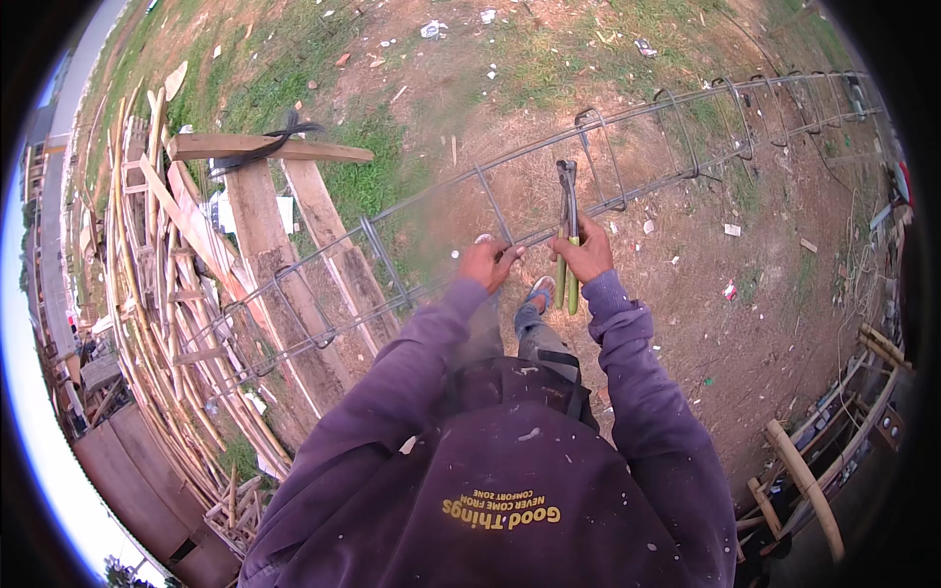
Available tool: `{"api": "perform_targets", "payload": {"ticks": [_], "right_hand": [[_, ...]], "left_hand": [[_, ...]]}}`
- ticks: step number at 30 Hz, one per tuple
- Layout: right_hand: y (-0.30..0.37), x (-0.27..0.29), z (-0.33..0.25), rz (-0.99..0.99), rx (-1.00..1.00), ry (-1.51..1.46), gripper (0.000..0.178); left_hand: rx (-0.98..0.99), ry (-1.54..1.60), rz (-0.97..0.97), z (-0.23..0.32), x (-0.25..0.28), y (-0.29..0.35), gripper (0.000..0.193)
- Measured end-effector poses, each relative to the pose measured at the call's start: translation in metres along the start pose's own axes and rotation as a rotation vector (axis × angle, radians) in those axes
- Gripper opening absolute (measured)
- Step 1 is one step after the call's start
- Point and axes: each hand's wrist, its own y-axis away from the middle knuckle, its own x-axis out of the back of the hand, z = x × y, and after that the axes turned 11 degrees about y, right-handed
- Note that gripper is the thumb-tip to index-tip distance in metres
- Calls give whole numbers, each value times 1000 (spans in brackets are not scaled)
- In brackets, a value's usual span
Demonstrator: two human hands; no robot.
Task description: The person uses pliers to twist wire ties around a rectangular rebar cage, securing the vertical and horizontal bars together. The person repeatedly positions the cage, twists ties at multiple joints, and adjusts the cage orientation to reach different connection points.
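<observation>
A long rebar cage [549,233], made of thin steel rods with bent square stirrups, runs across in front of me from lower left to upper right. My left hand [487,265] is closed, thumb and fingers pinched at the near rod where a stirrup [492,204] meets it. Any tie wire there is too small to make out. Just right of it, my right hand [588,253] grips a pair of pincers [567,289] with green handles. Their dark metal jaws point away from me, above the near rod.
Wooden planks [260,211] support the cage on the left, under a crosspiece [323,150] draped with black strands [265,147]. Beyond lies a heap of bamboo poles [147,265]. Litter dots the grass and dirt [676,323]. Bamboo framing [804,480] stands at lower right.
</observation>
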Motion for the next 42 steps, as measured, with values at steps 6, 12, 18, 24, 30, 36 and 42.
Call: {"api": "perform_targets", "payload": {"ticks": [6,12,18,24,30,36,42], "right_hand": [[71,40,13,-473,-76,409,53],[75,21,10,-427,53,954,72],[78,-1,-16,-351,17,1158,69],[85,-18,-3,-222,75,1428,61],[60,-9,-30,-433,-100,1340,42],[-63,-14,-145,-1079,-153,1605,36],[-98,-48,-160,-1105,206,1848,34]], "left_hand": [[-58,36,35,-4,-2,-2,45],[20,64,14,-2,-2,-2,46],[-34,45,71,-3,-2,-2,48],[-52,103,103,-11,-8,-7,46],[130,164,33,-19,-5,-18,54],[130,296,60,-17,-11,-10,53],[207,192,101,-3,2,-8,42]]}}
